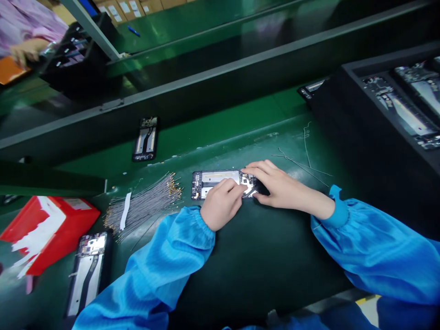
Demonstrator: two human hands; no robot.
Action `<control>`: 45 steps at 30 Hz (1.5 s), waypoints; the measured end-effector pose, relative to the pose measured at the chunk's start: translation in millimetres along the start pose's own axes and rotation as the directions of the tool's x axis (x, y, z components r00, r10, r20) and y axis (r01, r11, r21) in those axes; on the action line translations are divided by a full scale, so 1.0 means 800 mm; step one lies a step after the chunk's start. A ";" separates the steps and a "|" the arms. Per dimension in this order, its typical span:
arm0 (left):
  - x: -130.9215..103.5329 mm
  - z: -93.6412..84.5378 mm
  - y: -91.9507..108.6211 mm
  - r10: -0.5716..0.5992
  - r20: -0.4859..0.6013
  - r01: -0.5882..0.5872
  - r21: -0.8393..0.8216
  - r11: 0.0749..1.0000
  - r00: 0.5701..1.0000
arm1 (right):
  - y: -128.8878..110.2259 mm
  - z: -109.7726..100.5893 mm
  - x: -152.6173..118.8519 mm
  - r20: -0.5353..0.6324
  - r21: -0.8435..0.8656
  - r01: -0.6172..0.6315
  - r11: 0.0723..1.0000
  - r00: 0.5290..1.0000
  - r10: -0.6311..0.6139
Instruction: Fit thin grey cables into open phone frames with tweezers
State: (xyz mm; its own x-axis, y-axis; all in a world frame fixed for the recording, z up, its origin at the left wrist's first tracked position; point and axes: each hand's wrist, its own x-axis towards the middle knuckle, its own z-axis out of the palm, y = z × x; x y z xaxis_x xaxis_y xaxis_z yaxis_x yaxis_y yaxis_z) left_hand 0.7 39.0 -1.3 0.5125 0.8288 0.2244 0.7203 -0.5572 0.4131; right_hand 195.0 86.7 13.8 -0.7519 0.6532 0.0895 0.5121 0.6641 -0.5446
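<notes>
An opened phone (220,176) lies flat on the green mat, its metal frame and circuit board (248,181) exposed. My right hand (275,183) grips the phone's right end, thumb on the near edge and fingers on the far edge. My left hand (223,201) rests over the middle of the phone with curled fingers, and a fingertip touches the board. Whether anything small is pinched in it is hidden. Left of the phone lies a bundle of thin grey cables (147,201) with gold-coloured ends and a white paper strip (125,211) across it.
Another opened phone (146,140) lies behind, and one (87,270) at the left front. A red bin (68,229) holds white paper scraps. Loose cables (302,162) lie at right, beside a black tray (350,119) of phones. Across the bench a co-worker's hand (29,50) shows.
</notes>
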 end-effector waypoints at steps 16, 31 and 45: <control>-0.008 0.002 0.004 0.090 0.058 -0.082 -0.127 0.988 0.994 | -0.003 -0.001 0.013 0.056 -0.033 -0.078 0.996 0.995 0.080; -0.019 -0.022 -0.037 0.204 0.107 -0.195 -0.093 0.976 0.973 | -0.004 -0.007 0.019 0.092 -0.060 -0.082 0.995 0.992 0.087; -0.017 -0.019 -0.034 0.219 0.115 -0.211 -0.075 0.974 0.969 | -0.006 -0.005 0.024 0.131 -0.110 -0.128 0.986 0.981 0.142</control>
State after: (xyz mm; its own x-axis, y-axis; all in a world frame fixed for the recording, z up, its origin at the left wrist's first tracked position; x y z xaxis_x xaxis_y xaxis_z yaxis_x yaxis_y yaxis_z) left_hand -32.9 43.4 -2.2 0.7081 0.6752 0.2067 0.5583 -0.7145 0.4215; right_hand 179.4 97.4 21.5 -0.7194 0.6876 -0.0984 0.6466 0.6111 -0.4567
